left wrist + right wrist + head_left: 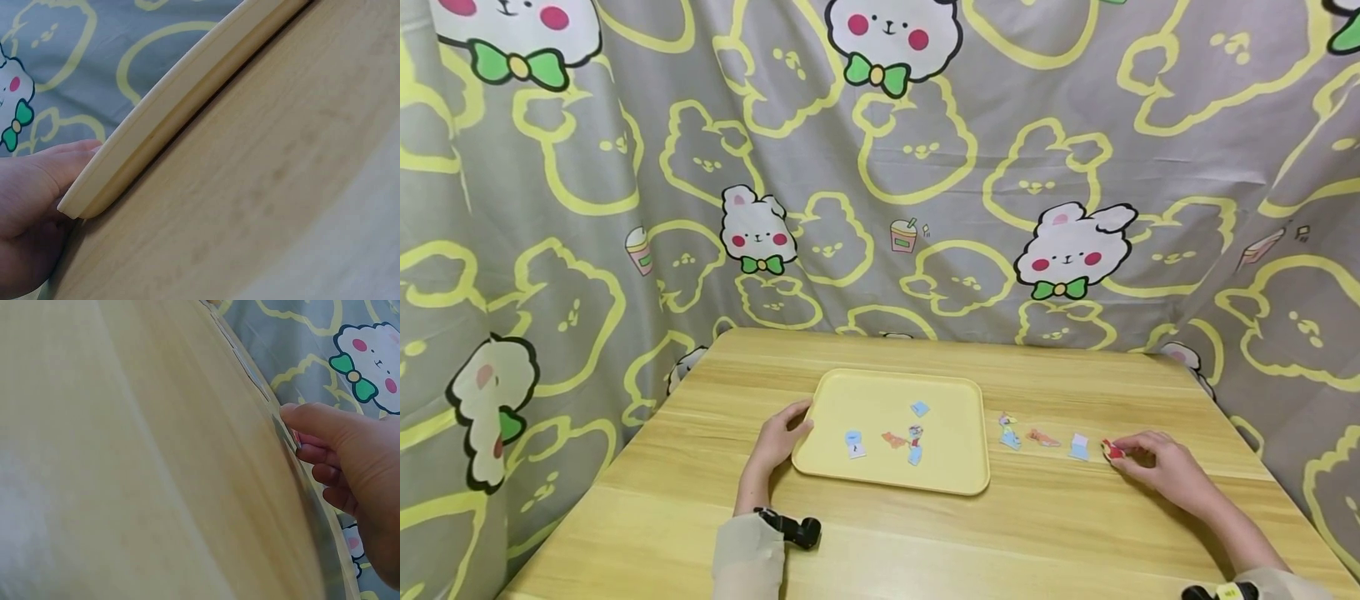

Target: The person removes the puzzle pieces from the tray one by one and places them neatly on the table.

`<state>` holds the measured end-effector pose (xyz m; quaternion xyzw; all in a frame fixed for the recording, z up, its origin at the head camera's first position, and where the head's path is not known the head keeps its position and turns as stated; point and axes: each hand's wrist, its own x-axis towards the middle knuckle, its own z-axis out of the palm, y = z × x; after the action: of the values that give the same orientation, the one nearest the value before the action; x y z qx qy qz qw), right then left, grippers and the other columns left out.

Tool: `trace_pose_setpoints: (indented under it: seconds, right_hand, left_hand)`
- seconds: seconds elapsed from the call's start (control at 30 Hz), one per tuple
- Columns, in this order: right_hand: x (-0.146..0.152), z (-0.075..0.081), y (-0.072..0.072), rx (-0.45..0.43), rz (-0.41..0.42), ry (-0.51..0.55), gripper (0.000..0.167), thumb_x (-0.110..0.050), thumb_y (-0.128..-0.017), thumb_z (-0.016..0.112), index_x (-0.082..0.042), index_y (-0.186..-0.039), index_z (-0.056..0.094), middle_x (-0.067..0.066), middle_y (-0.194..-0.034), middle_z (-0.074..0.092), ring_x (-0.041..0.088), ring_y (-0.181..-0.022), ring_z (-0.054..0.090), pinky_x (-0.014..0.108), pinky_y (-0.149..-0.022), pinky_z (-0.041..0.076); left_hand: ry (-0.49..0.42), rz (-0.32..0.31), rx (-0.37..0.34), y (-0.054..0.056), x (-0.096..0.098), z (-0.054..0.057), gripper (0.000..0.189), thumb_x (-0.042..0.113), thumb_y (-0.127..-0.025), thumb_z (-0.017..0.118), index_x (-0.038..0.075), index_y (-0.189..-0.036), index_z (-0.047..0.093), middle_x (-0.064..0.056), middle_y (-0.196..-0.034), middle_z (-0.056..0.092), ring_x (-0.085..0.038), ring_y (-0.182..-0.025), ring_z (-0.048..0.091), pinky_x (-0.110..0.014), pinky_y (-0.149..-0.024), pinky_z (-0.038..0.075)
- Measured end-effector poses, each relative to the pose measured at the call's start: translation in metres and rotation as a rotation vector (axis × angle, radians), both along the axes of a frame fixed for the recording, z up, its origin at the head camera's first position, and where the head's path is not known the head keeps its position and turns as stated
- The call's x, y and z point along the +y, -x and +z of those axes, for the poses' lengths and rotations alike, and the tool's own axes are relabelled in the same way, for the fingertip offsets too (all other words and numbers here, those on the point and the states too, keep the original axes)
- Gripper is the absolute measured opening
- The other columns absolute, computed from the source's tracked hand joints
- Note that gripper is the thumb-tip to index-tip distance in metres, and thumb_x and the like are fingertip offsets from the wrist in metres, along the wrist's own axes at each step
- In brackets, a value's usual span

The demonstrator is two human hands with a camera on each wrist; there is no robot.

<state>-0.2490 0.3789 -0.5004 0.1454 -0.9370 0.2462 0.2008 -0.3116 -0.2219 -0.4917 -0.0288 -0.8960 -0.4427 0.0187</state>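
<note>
A yellow tray [891,479] lies on the table, and my left hand [780,435] grips its left edge. In the left wrist view the fingers of that hand [37,194] reach behind the tray's rim [144,119]. Toward the table's right side my right hand [1161,467] pinches a small red paper piece [1112,450] between thumb and fingers, low over the wood. The right wrist view shows only a sliver of it by the thumb [319,422]. Left of this hand lie a blue-and-white piece [1078,447], an orange piece [1042,437] and a blue piece with a figure [1009,432].
On the tray sit a blue piece [920,408], a blue-and-white piece [855,443], an orange piece [893,439] and a figure piece [915,454] beside it. A patterned curtain [880,167] hangs behind the wooden table [880,550].
</note>
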Motion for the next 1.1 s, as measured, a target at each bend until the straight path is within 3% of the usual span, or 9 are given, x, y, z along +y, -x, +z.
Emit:
trace_pose_setpoints:
  seconds: [0.33,0.57,1.1]
  right_hand:
    - [-0.0008,0.0027,0.0018,0.038,0.011,-0.070,0.023,-0.013,-0.070,0.086,-0.012,-0.091,0.075,-0.005,-0.084,0.065,-0.007,-0.076,0.043,0.019,-0.059,0.040]
    - [-0.0014,0.0054,0.0029,0.038,0.009,-0.143,0.022,-0.016,-0.069,0.086,-0.014,-0.088,0.075,-0.005,-0.087,0.067,-0.002,-0.081,0.049,0.025,-0.065,0.045]
    - [-0.0021,0.0075,0.0000,-0.001,0.023,-0.134,0.022,-0.015,-0.071,0.085,-0.012,-0.090,0.075,-0.007,-0.086,0.065,-0.004,-0.078,0.047,0.023,-0.061,0.042]
  left_hand:
    - [0.008,-0.002,0.002,0.0010,0.0001,0.0009,0.049,0.019,-0.099,0.058,0.010,-0.146,0.047,-0.018,-0.151,0.045,-0.040,-0.144,0.035,-0.055,-0.121,0.029]
    - [-0.002,-0.005,0.002,0.0007,-0.0002,0.0011,0.049,0.019,-0.099,0.058,0.009,-0.146,0.047,-0.018,-0.151,0.045,-0.040,-0.144,0.035,-0.055,-0.120,0.029]
    - [-0.011,-0.008,0.003,0.0016,-0.0002,0.0006,0.048,0.018,-0.099,0.057,0.008,-0.145,0.048,-0.018,-0.150,0.046,-0.039,-0.144,0.036,-0.053,-0.121,0.031]
